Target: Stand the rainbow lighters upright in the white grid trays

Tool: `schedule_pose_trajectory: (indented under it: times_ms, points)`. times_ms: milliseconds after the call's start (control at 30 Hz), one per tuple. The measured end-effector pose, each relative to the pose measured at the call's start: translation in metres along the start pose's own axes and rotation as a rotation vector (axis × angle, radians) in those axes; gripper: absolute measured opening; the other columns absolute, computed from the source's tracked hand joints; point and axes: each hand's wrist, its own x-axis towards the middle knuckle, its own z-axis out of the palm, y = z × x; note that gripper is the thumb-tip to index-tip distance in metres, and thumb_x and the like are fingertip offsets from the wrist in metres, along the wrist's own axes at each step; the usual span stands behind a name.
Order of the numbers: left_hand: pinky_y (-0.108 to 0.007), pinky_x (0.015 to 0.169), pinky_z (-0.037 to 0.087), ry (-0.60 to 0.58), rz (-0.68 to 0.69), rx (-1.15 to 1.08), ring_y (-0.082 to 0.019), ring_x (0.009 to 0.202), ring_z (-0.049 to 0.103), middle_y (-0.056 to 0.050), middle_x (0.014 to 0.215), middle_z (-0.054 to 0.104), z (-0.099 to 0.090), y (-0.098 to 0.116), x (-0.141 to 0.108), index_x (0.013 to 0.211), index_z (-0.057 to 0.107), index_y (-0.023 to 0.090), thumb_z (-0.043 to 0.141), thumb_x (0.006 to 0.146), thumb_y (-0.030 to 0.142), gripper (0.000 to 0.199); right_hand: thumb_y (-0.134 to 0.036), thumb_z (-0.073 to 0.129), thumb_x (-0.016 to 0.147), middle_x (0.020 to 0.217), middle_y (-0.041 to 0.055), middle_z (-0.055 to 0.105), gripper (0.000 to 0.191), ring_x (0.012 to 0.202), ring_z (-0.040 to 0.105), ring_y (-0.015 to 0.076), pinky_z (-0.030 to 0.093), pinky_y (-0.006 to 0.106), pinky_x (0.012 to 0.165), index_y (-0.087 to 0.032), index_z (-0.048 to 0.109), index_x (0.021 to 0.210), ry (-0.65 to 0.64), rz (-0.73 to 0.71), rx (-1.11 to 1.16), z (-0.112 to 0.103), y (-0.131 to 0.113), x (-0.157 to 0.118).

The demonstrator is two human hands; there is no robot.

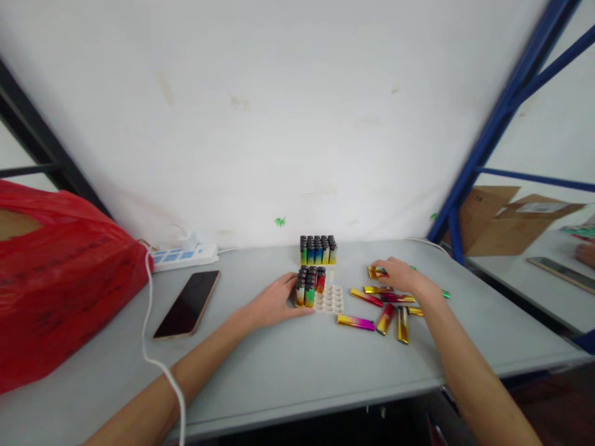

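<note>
A white tray with round holes (331, 300) lies mid-table, with several black-topped lighters (307, 286) upright in its left part. My left hand (275, 301) is curled around the left side of that tray, thumb along its front edge. To the right, my right hand (394, 275) pinches a shiny gold lighter case (375, 272) just above or on the table; the fingertips are partly hidden. Below this hand lie several loose metallic cases in gold, red and purple, among them a gold-and-purple case (356, 322). Behind the tray stands a full block of lighters (318, 251).
A phone (188, 303) lies left of my left hand. Further left are a power strip (186, 256), a white cable (149, 310) over my forearm and a red plastic bag (69, 279). Blue shelf posts (493, 130) and cardboard boxes (506, 223) stand right; another person's hand shows at far right.
</note>
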Motion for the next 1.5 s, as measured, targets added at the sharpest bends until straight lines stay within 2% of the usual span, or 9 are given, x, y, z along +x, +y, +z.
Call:
schedule_pose_trajectory:
  times_ms: [200,300,467,833,967,1033,1167,1300,1500]
  points:
    - [-0.045,0.115,0.052,-0.020,-0.015,0.034,-0.035,0.127,0.065,-0.014,0.138,0.067,0.000,0.001,0.000,0.134,0.066,0.019,0.081,0.086,0.061,0.066,-0.030,0.066,0.099,0.130,0.0147,0.075,0.040,0.116,0.069,0.0279,0.048,0.032,0.096,-0.019,0.070,0.137,-0.032,-0.093,0.079,-0.008,-0.024,-0.005]
    - [-0.045,0.115,0.052,-0.022,-0.014,0.028,-0.035,0.127,0.065,-0.014,0.137,0.067,-0.001,0.002,0.000,0.132,0.067,0.019,0.080,0.086,0.061,0.063,-0.030,0.055,0.106,0.115,0.0139,0.079,0.027,0.103,0.071,0.0253,0.047,0.030,0.087,-0.018,0.077,0.117,-0.008,-0.167,0.120,-0.009,-0.033,-0.004]
    - [-0.047,0.117,0.051,-0.017,-0.020,0.021,-0.037,0.129,0.065,-0.015,0.138,0.067,0.000,0.002,0.001,0.134,0.067,0.019,0.081,0.085,0.063,0.068,-0.035,0.050,0.107,0.089,0.0110,0.080,0.033,0.079,0.070,0.0239,0.045,0.031,0.074,-0.018,0.077,0.097,0.117,-0.242,0.175,-0.009,-0.038,-0.001]
    - [-0.048,0.117,0.052,-0.009,-0.014,0.003,-0.038,0.129,0.065,-0.016,0.138,0.067,0.001,-0.001,0.001,0.136,0.067,0.019,0.081,0.084,0.063,0.069,-0.046,0.062,0.099,0.078,0.0023,0.078,0.028,0.070,0.068,0.0218,0.047,0.031,0.074,-0.023,0.066,0.115,0.353,-0.140,0.458,0.001,-0.051,0.005]
    - [-0.046,0.118,0.051,-0.025,-0.011,0.029,-0.036,0.130,0.064,-0.016,0.138,0.066,0.002,-0.002,0.002,0.135,0.066,0.017,0.079,0.086,0.064,0.069,-0.045,0.070,0.091,0.068,-0.0016,0.068,0.022,0.065,0.062,0.0196,0.042,0.030,0.069,-0.024,0.064,0.091,0.448,-0.101,0.481,0.003,-0.058,0.008]
    - [-0.045,0.117,0.051,-0.029,-0.013,0.034,-0.036,0.129,0.064,-0.016,0.137,0.067,0.001,-0.002,0.002,0.134,0.066,0.018,0.079,0.086,0.065,0.068,-0.055,0.070,0.090,0.065,-0.0009,0.062,0.036,0.064,0.058,0.0193,0.041,0.030,0.067,-0.023,0.059,0.075,0.467,-0.121,0.524,0.003,-0.063,0.009]
    - [-0.046,0.116,0.051,-0.013,-0.002,0.020,-0.035,0.128,0.065,-0.014,0.136,0.068,0.001,-0.001,0.001,0.134,0.066,0.021,0.080,0.086,0.065,0.066,-0.072,0.056,0.095,0.077,0.0029,0.064,0.055,0.076,0.061,0.0209,0.048,0.033,0.073,-0.022,0.059,0.073,0.405,-0.261,0.819,0.001,-0.078,0.005]
    - [-0.047,0.115,0.052,-0.014,0.008,0.013,-0.036,0.127,0.065,-0.015,0.135,0.068,0.001,0.000,0.000,0.134,0.067,0.019,0.079,0.087,0.063,0.065,-0.076,0.060,0.092,0.077,-0.0014,0.062,0.054,0.067,0.060,0.0162,0.052,0.031,0.068,-0.022,0.059,0.091,0.149,-0.325,1.277,0.000,-0.099,-0.004]
    - [-0.047,0.116,0.051,-0.011,0.000,-0.004,-0.035,0.128,0.064,-0.014,0.139,0.067,0.001,0.000,0.000,0.137,0.066,0.020,0.082,0.086,0.060,0.067,-0.085,0.065,0.081,0.060,-0.0126,0.028,0.062,0.046,0.019,0.0072,0.017,0.021,0.042,-0.025,0.048,0.082,-0.038,-0.155,1.451,-0.003,-0.119,-0.012]
